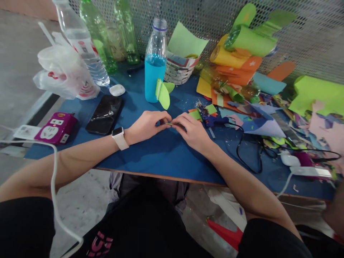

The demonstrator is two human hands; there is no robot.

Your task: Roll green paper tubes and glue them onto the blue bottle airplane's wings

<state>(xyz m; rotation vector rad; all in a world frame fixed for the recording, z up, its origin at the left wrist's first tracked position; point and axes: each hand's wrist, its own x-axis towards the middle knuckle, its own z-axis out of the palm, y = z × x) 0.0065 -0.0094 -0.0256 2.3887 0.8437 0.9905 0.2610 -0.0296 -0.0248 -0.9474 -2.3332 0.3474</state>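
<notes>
Over the blue table, my left hand and my right hand meet fingertip to fingertip. Both pinch a small yellow-green paper piece, seen nearly edge-on and mostly covered by the fingers. Behind them stands a clear bottle wrapped in blue up to about its middle. Light-green paper leaf shapes stick out from the bottle's lower right side. A blue glue gun with a black cord lies to the right of my right hand.
Left are a black phone, a white earbud case, a purple power adapter, a bagged cup and a water bottle. A woven basket stands behind. Paper scraps and orange-green paper crafts crowd the right.
</notes>
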